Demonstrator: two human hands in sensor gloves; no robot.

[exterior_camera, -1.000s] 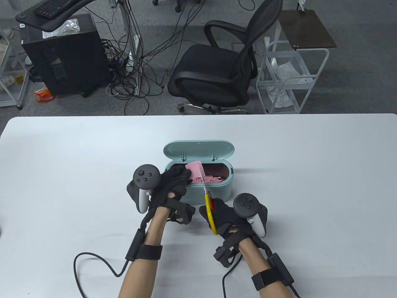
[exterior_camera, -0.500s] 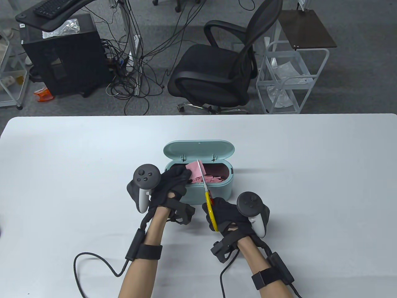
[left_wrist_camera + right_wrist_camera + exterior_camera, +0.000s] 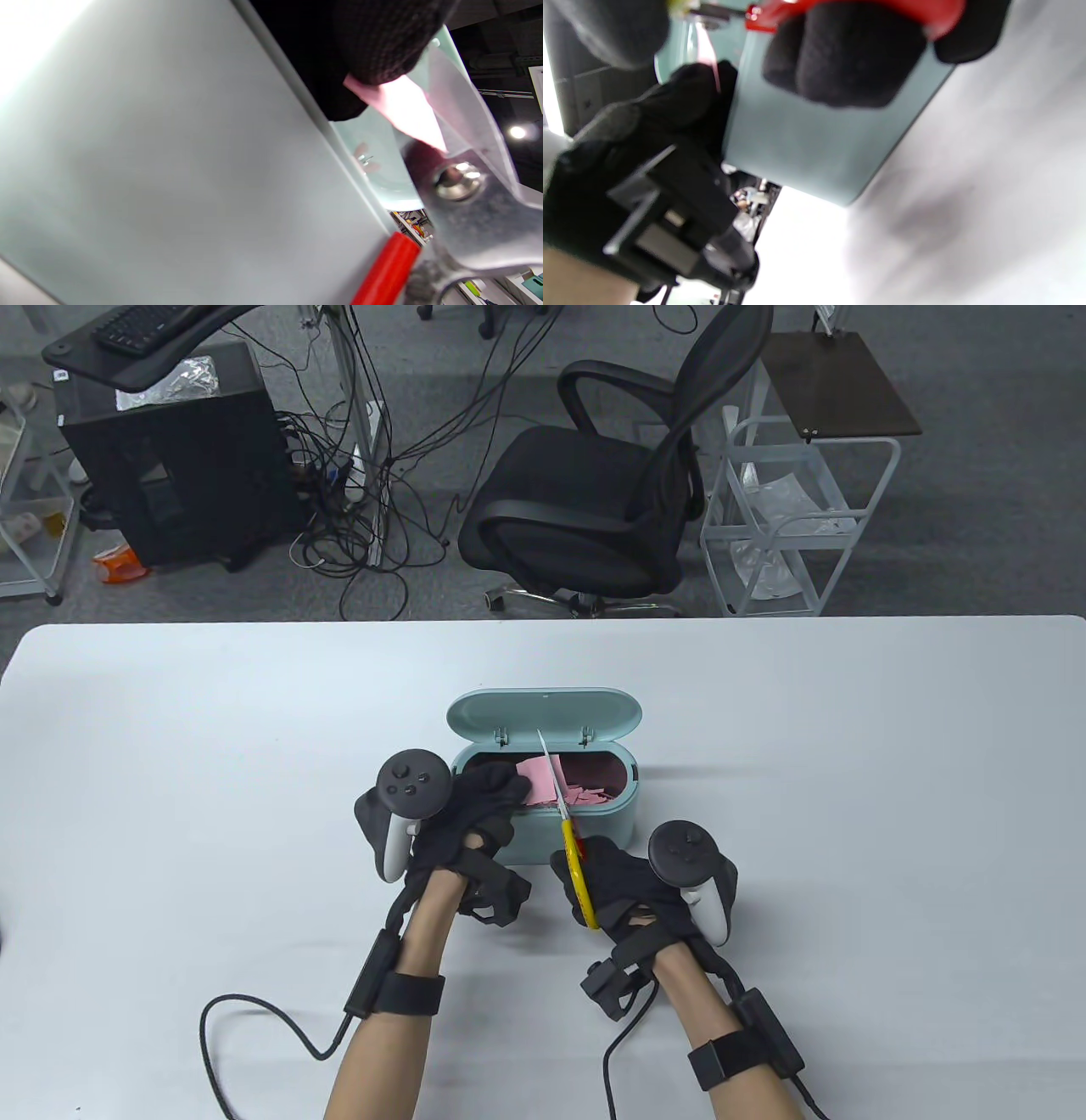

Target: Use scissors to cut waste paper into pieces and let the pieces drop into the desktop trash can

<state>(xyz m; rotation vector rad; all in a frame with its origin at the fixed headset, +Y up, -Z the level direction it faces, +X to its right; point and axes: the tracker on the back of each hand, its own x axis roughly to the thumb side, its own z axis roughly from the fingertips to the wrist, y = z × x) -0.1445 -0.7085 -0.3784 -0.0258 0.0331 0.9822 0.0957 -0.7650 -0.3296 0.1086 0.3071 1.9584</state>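
A mint desktop trash can (image 3: 594, 824) stands mid-table with its lid (image 3: 544, 712) tipped back, and several pink scraps (image 3: 585, 794) lie inside. My left hand (image 3: 488, 797) pinches a pink paper sheet (image 3: 536, 773) over the can's left end. In the left wrist view the fingertips (image 3: 382, 51) clamp the pink paper (image 3: 403, 110). My right hand (image 3: 615, 886) grips the yellow and red scissors (image 3: 575, 865) by the handles in front of the can. Their blades (image 3: 551, 772) reach over the can along the paper's right edge. The right wrist view shows my fingers (image 3: 848, 55) curled through the red handle (image 3: 865, 8).
The white table (image 3: 848, 780) stretches wide on both sides of the can. Glove cables (image 3: 254, 1027) trail across the front of the table. Beyond the far edge stand a black office chair (image 3: 594, 492), a white wire cart (image 3: 797, 517) and a dark computer case (image 3: 170, 449).
Both hands have crept forward toward the can. The scissor blades have advanced farther along the paper, and my left hand with the sheet has shifted slightly right.
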